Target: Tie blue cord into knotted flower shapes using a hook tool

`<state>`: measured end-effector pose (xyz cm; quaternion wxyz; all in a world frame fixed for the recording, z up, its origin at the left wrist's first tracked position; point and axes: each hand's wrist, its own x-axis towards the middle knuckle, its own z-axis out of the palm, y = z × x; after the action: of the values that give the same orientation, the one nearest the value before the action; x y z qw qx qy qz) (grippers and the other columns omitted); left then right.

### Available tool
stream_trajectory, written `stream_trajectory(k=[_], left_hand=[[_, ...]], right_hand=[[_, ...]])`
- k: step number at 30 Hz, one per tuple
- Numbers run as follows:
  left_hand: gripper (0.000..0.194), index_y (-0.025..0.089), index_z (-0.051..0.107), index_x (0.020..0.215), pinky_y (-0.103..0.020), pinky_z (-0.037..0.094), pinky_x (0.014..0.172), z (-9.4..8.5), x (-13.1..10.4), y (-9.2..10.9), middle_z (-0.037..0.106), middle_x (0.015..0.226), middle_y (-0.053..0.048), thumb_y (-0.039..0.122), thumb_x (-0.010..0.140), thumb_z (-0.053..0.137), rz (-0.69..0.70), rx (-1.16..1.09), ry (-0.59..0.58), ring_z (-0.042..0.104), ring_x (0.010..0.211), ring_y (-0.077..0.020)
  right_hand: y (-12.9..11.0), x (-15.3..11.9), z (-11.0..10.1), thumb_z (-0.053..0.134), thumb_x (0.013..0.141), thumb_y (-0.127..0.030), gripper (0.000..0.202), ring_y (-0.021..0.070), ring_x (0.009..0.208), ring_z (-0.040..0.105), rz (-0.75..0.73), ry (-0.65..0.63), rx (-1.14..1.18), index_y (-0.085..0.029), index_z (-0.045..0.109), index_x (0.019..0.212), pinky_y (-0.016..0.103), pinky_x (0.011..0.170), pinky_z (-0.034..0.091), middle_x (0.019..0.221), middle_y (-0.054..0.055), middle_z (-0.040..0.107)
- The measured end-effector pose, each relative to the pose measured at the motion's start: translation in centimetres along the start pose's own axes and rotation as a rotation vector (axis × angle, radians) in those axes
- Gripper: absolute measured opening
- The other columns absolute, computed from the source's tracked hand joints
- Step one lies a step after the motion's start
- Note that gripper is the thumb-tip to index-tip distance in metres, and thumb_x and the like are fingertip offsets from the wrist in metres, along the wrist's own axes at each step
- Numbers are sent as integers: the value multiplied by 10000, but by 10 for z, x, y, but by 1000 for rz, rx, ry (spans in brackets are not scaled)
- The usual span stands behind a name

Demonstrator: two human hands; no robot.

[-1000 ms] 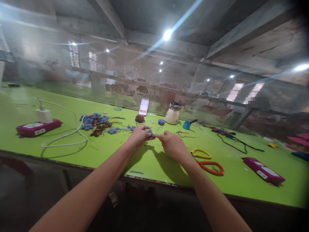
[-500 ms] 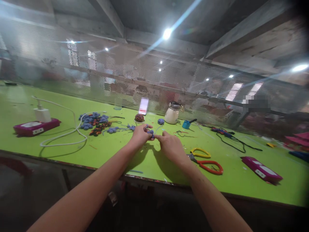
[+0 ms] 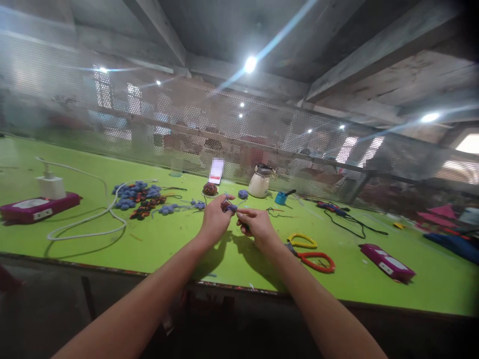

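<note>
Long workbench (image 3: 112,249), bright green top, dark front edge. Perforated metal mesh screen (image 3: 187,124) along far side of workbench, full width; blurred room and window light visible through it. Above screen: grey concrete ceiling (image 3: 224,30) with heavy beams (image 3: 374,45). Round ceiling lamp (image 3: 250,64) above workbench centre, strong flare streak. Second lamp (image 3: 429,117) toward right end of workbench. Floor below workbench dark, detail unclear.

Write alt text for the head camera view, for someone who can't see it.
Two bare hands, left hand and right hand, meet over a green table, pinching a small purple flower between the fingertips. Scissors lie to the right, more purple flowers and a white cable to the left, and a white jar behind.
</note>
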<state>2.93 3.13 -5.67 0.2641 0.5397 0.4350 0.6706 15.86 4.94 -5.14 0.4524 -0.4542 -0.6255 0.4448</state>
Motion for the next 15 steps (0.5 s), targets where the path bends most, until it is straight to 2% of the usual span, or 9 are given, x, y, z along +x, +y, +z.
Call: stream_trajectory(k=[2,4,8,11,15], left_hand=[[269,165,667,914,-256,458,627,0,-1,3,611,634,18,108,652,678,-9,-61,-4,585,624,-142],[354,147,646,990,-261,477,648,0,0,5,607,637,23,151,642,713,-26,-131,-24,600,632,-143],[766,111,489,1244,-287,492,762,-5,2,11,614,624,51,118,544,801,-153,-459,-92,619,654,-131],[898,117,379,1322,-291,500,766,-11,3,18,597,588,83,3,522,772,-243,-660,-186,614,616,-117],[803,123,404,1286,-291,515,778,-19,3,25,597,608,77,-69,567,707,-272,-715,-273,625,623,-111]], right_hand=[[-1,-3,3,688,655,-380,439,70,385,451,-4,-1,96,-85,693,980,194,367,295,571,6,586],[-2,-6,4,720,614,-409,459,63,403,456,-17,-1,194,-99,692,952,185,369,286,585,2,587],[-3,-9,3,775,570,-374,437,58,388,455,-54,-10,386,-111,695,910,171,358,258,560,-4,597],[-2,-6,-3,760,621,-365,377,55,358,445,-154,-57,335,-122,712,905,176,346,261,559,-3,608],[0,0,-15,709,691,-330,280,55,350,429,-384,-100,149,-138,741,892,200,355,321,546,-15,584]])
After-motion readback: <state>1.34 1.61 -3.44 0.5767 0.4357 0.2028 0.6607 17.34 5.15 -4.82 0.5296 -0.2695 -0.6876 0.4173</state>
